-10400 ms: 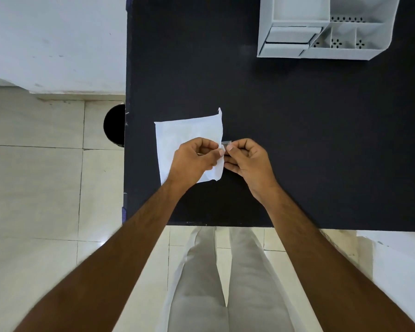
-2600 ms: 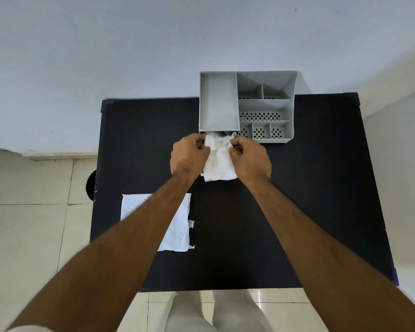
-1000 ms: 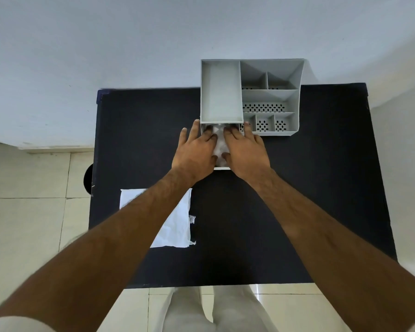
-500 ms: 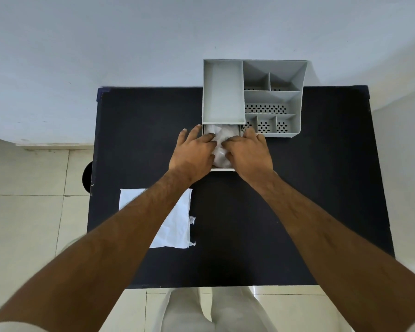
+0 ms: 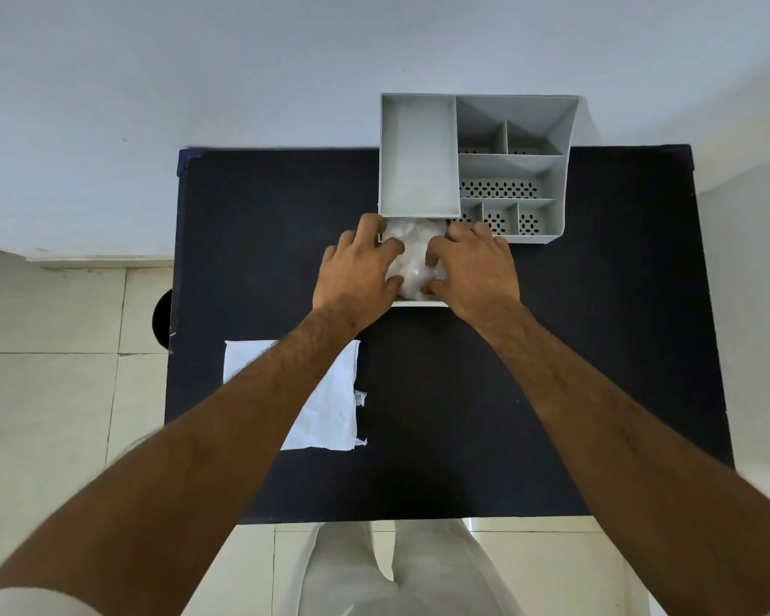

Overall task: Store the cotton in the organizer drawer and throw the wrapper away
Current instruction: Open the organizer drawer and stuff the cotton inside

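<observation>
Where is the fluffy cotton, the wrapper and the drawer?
cotton [image 5: 412, 255], head view, its middle between the hands
wrapper [image 5: 330, 415], head view, its flat right half
drawer [image 5: 419, 303], head view, its front rim

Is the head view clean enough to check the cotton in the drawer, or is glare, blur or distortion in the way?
Head view: soft even light, no glare; wide-angle bending curves the table edges; cotton reads as a pale, low-contrast mass against the drawer, partly hidden by the left hand and right hand; forearms near the lower corners look soft.
</observation>
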